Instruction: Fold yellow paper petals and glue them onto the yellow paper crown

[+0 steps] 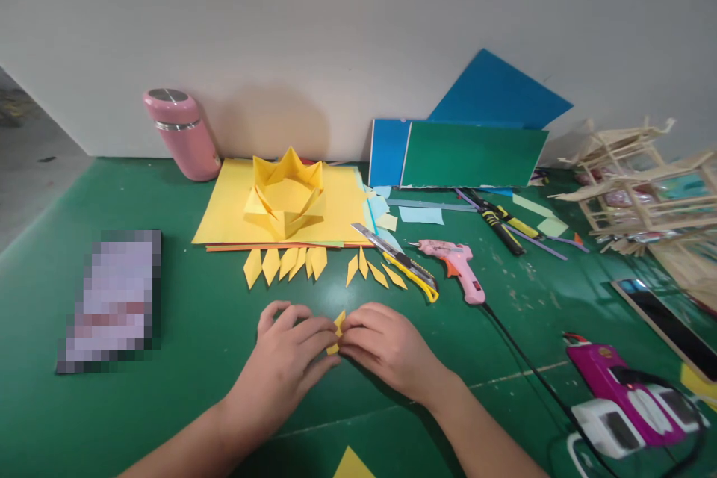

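Observation:
My left hand [291, 358] and my right hand [384, 347] meet on the green table [184, 403], both pinching a small yellow paper piece [337, 328] pressed between their fingertips. Beyond them lie several folded yellow paper petals [285, 264] in a row, with more petals [373, 271] to their right. Behind the petals a yellow folded paper crown shape [285, 194] sits on a stack of yellow paper sheets [229, 209].
A yellow utility knife [400, 261] and a pink glue gun [456, 265] lie right of the petals. A pink flask [182, 133] stands at the back left. Blue and green card sheets [470, 153] lean on the wall. A wooden stick model [644, 187] and chargers [621, 396] occupy the right.

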`<state>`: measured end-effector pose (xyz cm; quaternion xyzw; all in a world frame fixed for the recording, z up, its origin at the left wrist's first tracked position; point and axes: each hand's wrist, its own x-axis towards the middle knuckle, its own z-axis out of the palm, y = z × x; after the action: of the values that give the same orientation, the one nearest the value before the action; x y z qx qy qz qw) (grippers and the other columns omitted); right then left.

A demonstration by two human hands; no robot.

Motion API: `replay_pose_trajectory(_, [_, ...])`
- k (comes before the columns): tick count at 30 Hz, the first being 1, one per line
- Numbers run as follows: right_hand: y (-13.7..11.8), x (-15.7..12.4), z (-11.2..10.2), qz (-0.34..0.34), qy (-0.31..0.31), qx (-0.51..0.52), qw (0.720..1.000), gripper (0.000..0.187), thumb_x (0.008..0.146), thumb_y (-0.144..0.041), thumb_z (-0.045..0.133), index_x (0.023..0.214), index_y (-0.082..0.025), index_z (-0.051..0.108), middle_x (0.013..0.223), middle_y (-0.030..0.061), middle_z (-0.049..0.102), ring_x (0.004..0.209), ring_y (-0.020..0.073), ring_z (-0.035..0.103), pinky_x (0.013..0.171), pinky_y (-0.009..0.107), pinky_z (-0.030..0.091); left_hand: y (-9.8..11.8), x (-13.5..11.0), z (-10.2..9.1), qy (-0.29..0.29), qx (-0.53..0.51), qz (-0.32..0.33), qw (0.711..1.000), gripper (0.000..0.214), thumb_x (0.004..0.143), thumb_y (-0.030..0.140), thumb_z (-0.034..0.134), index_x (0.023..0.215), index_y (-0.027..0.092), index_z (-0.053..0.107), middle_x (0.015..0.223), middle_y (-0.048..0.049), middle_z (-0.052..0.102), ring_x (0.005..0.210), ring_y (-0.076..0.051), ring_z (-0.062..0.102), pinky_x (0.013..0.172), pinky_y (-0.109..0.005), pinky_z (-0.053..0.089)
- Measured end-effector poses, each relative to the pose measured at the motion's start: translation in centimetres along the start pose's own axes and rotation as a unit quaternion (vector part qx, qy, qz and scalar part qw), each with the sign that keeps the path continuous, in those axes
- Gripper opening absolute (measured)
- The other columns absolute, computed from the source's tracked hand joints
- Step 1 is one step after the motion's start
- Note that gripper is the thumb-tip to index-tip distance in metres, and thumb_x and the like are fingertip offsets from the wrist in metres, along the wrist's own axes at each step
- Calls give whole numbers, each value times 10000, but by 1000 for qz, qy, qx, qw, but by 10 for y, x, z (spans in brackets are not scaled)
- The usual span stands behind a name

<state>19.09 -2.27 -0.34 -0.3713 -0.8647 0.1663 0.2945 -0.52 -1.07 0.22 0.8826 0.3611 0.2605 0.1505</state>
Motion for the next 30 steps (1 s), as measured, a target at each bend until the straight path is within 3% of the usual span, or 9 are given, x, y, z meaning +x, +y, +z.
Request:
replay_pose_trajectory(3, [-2, 2, 2, -4, 11, -8, 1000, 162, 930, -199, 497, 850, -162, 633, 852, 57, 664, 754, 168, 551, 674, 296, 467, 0, 1, -1, -7, 16, 4, 1000, 172, 906, 358, 523, 849, 259, 652, 902, 40, 727, 825, -193, 550, 859, -380, 276])
replay_pose_trajectory(14, [0, 0, 2, 13, 1, 20, 1000, 106, 910, -222, 542, 916, -183, 641, 863, 51, 661, 788, 173, 555, 710, 304, 454, -1, 2, -4, -8, 46, 3, 999, 283, 965, 224, 383, 841, 220, 638, 889, -1, 681, 833, -184, 544, 814, -358, 326])
replay_pose_trajectory(24, [-5, 5, 7, 42, 23, 7, 999, 182, 925, -199, 486, 809, -179, 625, 804, 52, 621, 758, 167, 529, 706, 301, 447, -2, 2, -3, -35, 55, -12, 998, 282, 950, 171, 375, 832, 213, 627, 844, -14, 663, 777, -180, 521, 747, -344, 335])
replay_pose_trajectory(30, [-6, 6, 5, 48, -2, 0, 999, 182, 915, -189, 475, 787, -181, 603, 806, 51, 608, 754, 170, 516, 694, 299, 436, -1, 1, -4, -17, 45, -23, 999, 315, 957, 195, 351, 833, 222, 639, 853, -11, 674, 792, -186, 516, 758, -356, 323])
